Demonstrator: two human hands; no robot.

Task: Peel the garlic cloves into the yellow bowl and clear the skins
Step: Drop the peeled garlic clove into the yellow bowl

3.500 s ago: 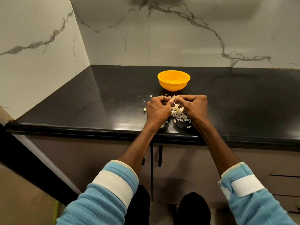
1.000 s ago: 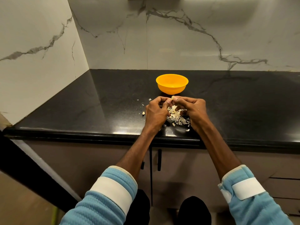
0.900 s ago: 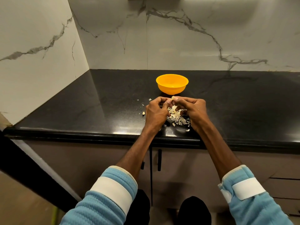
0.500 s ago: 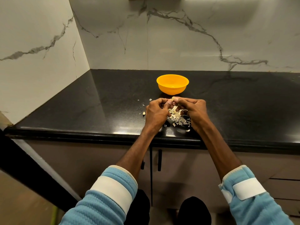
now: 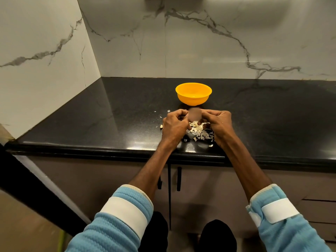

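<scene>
Our left hand [image 5: 173, 126] and right hand [image 5: 219, 124] meet just in front of the yellow bowl [image 5: 193, 93], fingertips pinched together, but the spot between them is blurred, so we cannot tell what they grip. A heap of garlic skins [image 5: 200, 132] lies on the black table [image 5: 109, 115] below our hands, nearer us than the bowl.

A shiny black stone counter [image 5: 112, 113] lies under the hands. White marble walls with grey veins [image 5: 209, 48] stand far behind them. Below the hands are brown cupboard doors [image 5: 205, 188] with two thin black handles [image 5: 179, 178].
</scene>
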